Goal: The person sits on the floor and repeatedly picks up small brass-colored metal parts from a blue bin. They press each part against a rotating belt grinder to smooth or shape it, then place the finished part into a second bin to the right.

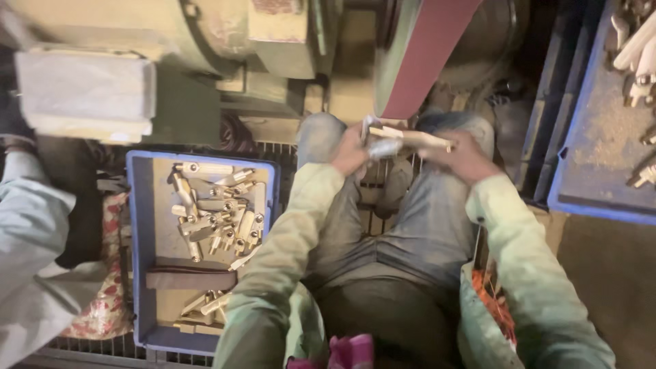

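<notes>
Seated, I look down at my knees in grey trousers. My left hand (350, 152) and my right hand (462, 157) together hold a pale wooden stick-like piece (417, 139) with a metal end, level above my lap. The left hand grips the metal end, the right hand the wooden end. Just above them runs a dark red sanding belt (427, 55) on a green machine. Both sleeves are light green.
A blue crate (142, 205) at my left holds several pale wooden and metal parts and a dark strip. Another blue tray (588, 137) with similar parts stands at the right. A person's pale sleeve (27, 232) shows at the far left. A white block (85, 92) sits at the upper left.
</notes>
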